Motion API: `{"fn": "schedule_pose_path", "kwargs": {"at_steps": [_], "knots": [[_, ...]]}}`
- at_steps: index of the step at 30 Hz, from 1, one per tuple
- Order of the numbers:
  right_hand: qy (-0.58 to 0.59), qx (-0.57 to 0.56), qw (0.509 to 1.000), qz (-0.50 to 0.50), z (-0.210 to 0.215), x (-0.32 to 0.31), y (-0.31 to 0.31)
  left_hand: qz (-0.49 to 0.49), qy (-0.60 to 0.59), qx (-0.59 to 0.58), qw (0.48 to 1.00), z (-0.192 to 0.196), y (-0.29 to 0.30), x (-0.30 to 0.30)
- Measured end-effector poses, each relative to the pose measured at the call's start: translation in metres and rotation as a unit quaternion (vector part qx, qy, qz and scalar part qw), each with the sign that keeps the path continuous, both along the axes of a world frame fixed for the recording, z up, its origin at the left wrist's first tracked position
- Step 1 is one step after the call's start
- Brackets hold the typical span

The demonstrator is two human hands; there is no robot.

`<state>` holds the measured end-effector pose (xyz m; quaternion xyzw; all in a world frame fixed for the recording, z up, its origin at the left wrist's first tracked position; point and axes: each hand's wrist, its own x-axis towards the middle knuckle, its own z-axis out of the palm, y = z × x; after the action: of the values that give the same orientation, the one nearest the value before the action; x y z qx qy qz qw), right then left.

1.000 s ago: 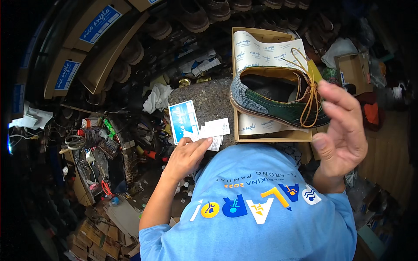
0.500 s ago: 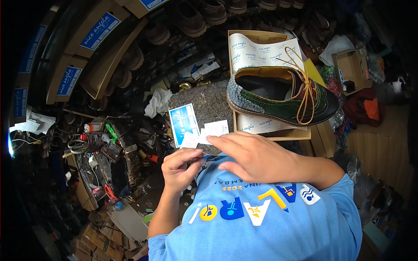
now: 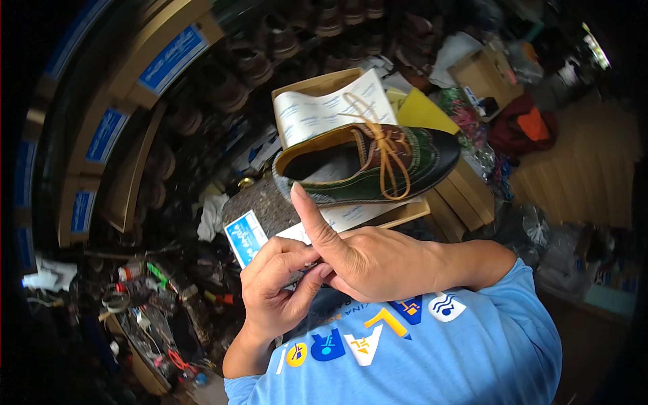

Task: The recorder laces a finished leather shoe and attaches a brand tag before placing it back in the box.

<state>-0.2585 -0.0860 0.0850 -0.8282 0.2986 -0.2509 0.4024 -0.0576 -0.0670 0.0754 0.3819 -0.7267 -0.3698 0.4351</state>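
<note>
A green-and-black lace-up shoe (image 3: 364,181) with tan laces lies across an open shoebox (image 3: 405,214), over printed tissue paper (image 3: 317,111). Its long axis runs left to right, toe rightward, overhanging the box's right edge; the heel is just past the left. In front, the left hand (image 3: 277,287) curls against the right hand (image 3: 388,260), which raises one finger before the heel; whether either grips anything I cannot tell. Beneath, a rough grey block (image 3: 270,206) carries a blue-and-white card (image 3: 247,236) near its edge. Clutter leaves little room around: brown shoes (image 3: 277,37) behind, labelled boxes (image 3: 101,138) left, cardboard (image 3: 574,175) right.
</note>
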Motion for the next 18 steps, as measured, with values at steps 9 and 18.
{"fn": "schedule_pose_path", "kwargs": {"at_steps": [9, 18], "knots": [[-0.023, -0.068, 0.997, 0.024, 0.006, -0.065, -0.007, -0.026, 0.118, 0.124, 0.985, -0.003, -0.004, -0.032], [-0.204, 0.119, 0.959, -0.154, -0.013, -0.046, 0.007, -0.021, 0.258, 0.281, 0.924, -0.004, -0.003, -0.039]]}}
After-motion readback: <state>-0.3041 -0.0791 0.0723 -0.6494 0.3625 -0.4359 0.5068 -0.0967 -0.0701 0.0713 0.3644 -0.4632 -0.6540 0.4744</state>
